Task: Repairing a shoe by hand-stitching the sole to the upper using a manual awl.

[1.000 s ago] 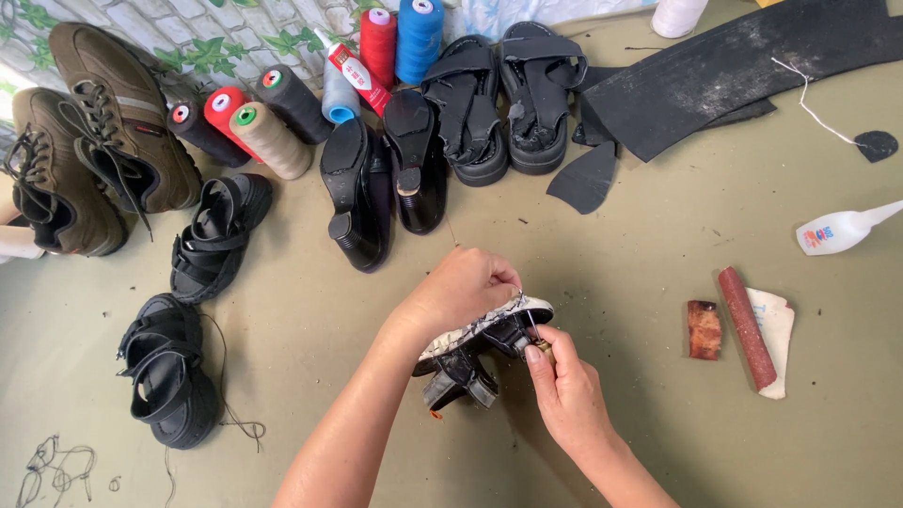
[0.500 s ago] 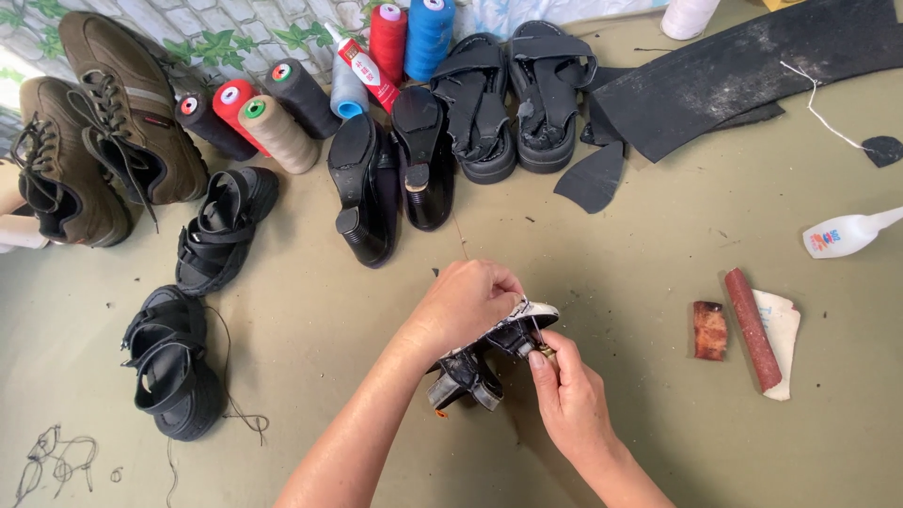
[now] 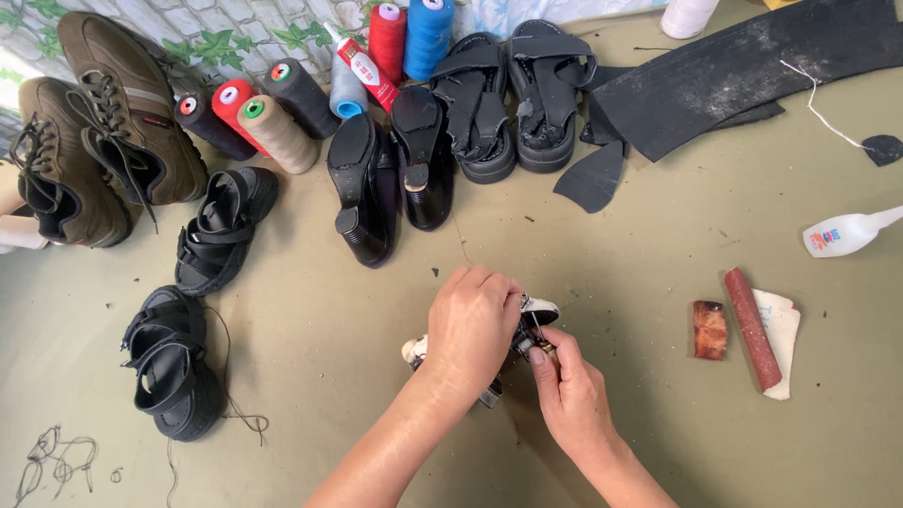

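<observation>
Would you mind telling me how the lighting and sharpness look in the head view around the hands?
Head view: light is soft and even, with faint shadows under the left hand and right hand; no glare; the small sandal they hold is mostly hidden; the spools stay sharp; edges bow slightly from the wide lens.

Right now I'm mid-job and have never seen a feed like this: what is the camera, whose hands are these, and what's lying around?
There is no machine here: one camera worn on a person's head looks down at their own two bare hands over a dull green surface. The left hand covers and grips a small sandal, pale with black straps. The right hand pinches something small at its strap; I cannot tell what. Beyond lie black heeled shoes, black sandals, brown lace-up shoes, thread cones, black rubber sheet, a white squeeze bottle and a red-brown stick.
</observation>
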